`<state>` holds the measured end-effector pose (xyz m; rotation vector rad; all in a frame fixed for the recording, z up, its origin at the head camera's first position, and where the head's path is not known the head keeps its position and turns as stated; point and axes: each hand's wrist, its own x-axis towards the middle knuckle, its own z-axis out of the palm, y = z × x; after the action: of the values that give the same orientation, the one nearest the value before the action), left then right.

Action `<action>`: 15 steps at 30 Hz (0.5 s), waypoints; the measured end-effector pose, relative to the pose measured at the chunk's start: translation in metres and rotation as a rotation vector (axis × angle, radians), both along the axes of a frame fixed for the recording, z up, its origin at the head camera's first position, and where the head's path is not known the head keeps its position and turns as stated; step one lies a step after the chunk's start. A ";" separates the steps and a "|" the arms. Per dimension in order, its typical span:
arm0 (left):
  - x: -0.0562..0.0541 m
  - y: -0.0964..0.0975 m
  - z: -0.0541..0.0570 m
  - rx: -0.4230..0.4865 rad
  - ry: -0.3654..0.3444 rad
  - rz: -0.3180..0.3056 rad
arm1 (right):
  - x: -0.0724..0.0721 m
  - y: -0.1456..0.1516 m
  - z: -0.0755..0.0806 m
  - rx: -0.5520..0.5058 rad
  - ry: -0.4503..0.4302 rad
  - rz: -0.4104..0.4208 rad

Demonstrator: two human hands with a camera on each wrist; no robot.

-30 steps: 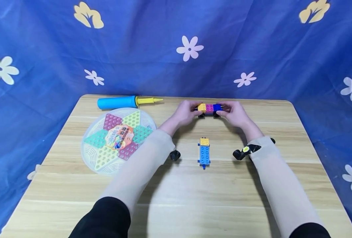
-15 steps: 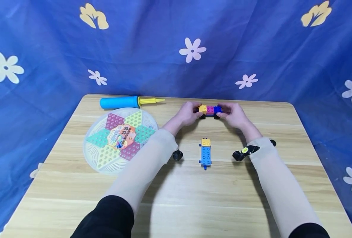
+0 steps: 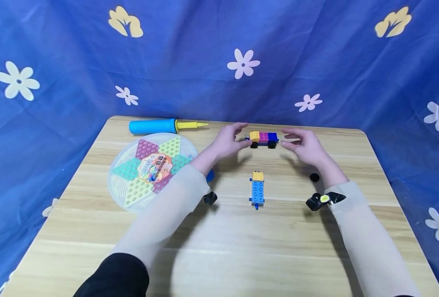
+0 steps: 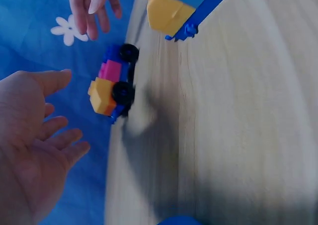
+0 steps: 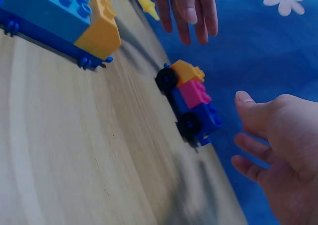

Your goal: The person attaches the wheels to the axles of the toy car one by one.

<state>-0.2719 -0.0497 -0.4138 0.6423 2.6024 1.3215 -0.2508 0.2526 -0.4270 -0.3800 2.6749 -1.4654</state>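
Note:
A small toy car of yellow, magenta and dark blue bricks on black wheels (image 3: 264, 139) stands on the table near its back edge. My left hand (image 3: 226, 142) is beside the car's yellow end, fingers spread and apart from it in the left wrist view. Past the dark blue end, my right hand (image 3: 306, 147) is held away with its fingers loosely extended. Neither hand holds anything. Nearer to me lies a second toy piece, a blue and yellow brick block on a dark blue base (image 3: 257, 189), with no wheels visible.
On the left lies a round Chinese checkers board (image 3: 130, 189), partly under my left forearm. Behind it is a blue hand pump (image 3: 152, 126) with a yellow nozzle. A blue item (image 3: 210, 175) shows by my left wrist, mostly hidden. A blue curtain (image 3: 189, 82) hangs behind the table.
Both hands have let go of the toy car's ends and drawn apart, the left hand leftward and the right hand rightward. The car stays on the table.

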 end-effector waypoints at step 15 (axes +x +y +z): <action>0.078 -0.006 0.017 0.153 -0.028 -0.109 | 0.060 0.016 0.019 -0.048 0.130 0.065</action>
<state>-0.1939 -0.0561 -0.3971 0.7718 2.4233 1.4938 -0.1905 0.2681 -0.4083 -0.5797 2.7006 -1.5385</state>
